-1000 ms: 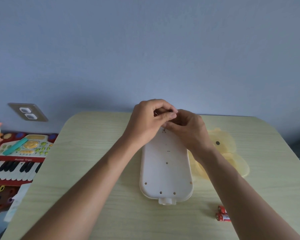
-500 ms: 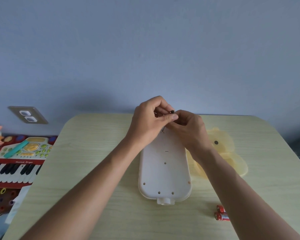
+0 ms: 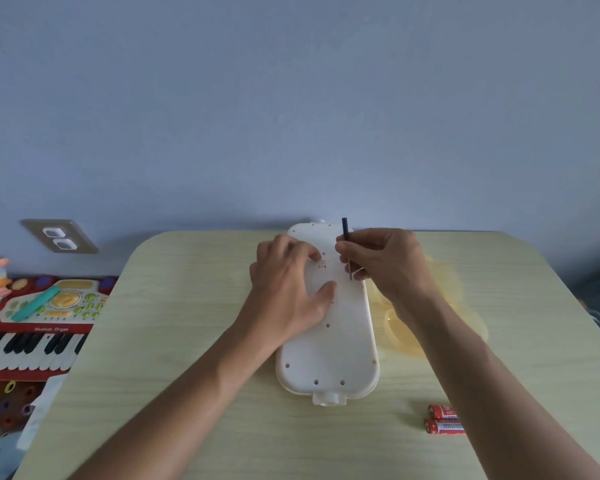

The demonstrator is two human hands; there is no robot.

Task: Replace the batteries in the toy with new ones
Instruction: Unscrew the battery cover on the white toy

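Both hands, which were bunched together over the far end of the toy half a second ago, have now come apart. Lying back-side up along the middle of the pale wooden table [image 3: 174, 358], the white toy [image 3: 329, 355] shows a flat panel dotted with small screw holes. On its upper part the left hand [image 3: 288, 299] lies flat and spread, thumb stretched toward the panel's centre and fingertips near a small square recess. Just beside it, the right hand [image 3: 385, 265] pinches a thin screwdriver [image 3: 346, 244] held nearly upright, its dark handle rising above the fingers and its metal shaft pointing down to the toy's right edge. Two red batteries [image 3: 442, 419] lie side by side on the table near the right forearm, apart from the toy. Translucent yellow plastic pieces [image 3: 440, 306] sit to the right of the toy, partly behind the right arm. Off the table's left edge, a toy keyboard [image 3: 32, 337] is on the floor below a wall socket [image 3: 59, 236].
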